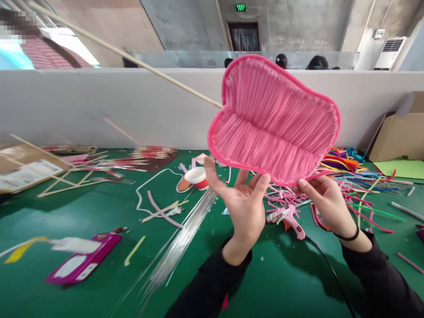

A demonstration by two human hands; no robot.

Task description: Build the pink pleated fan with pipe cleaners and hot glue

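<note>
I hold up a pink heart-shaped piece [274, 119] made of many parallel pipe cleaners inside a pink outline. A long thin wooden stick [132, 57] runs from its notch up to the upper left. My left hand [243, 203] supports its lower left edge, palm up, with thumb and fingertips on the rim. My right hand [326, 198] pinches the lower right edge. A black band circles my right wrist.
Below on the green table [99, 212] lie a pink glue gun [288, 216] with black cord, a heap of coloured pipe cleaners [347, 172], a bundle of wires [179, 243], a red-white cup [198, 177], a magenta packet [82, 263], wooden sticks and cardboard boxes [397, 132]. People sit beyond the white partition.
</note>
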